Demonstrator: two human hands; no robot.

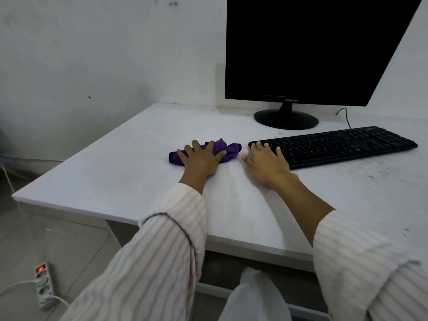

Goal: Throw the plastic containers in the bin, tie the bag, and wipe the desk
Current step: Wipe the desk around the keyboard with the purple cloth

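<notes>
A crumpled purple cloth (228,149) with a dark edge lies on the white desk (111,167), left of the keyboard. My left hand (201,157) presses flat on top of the cloth, fingers spread over it. My right hand (266,163) rests on the left end of the black keyboard (342,144), fingertips on its corner keys and palm on the desk. No plastic containers, bin or bag are in view.
A black monitor (312,49) on a round stand (286,119) sits at the back of the desk, against the white wall. A thin cable (346,117) runs behind the keyboard. A white power strip (44,286) with a lit red switch lies on the floor at lower left.
</notes>
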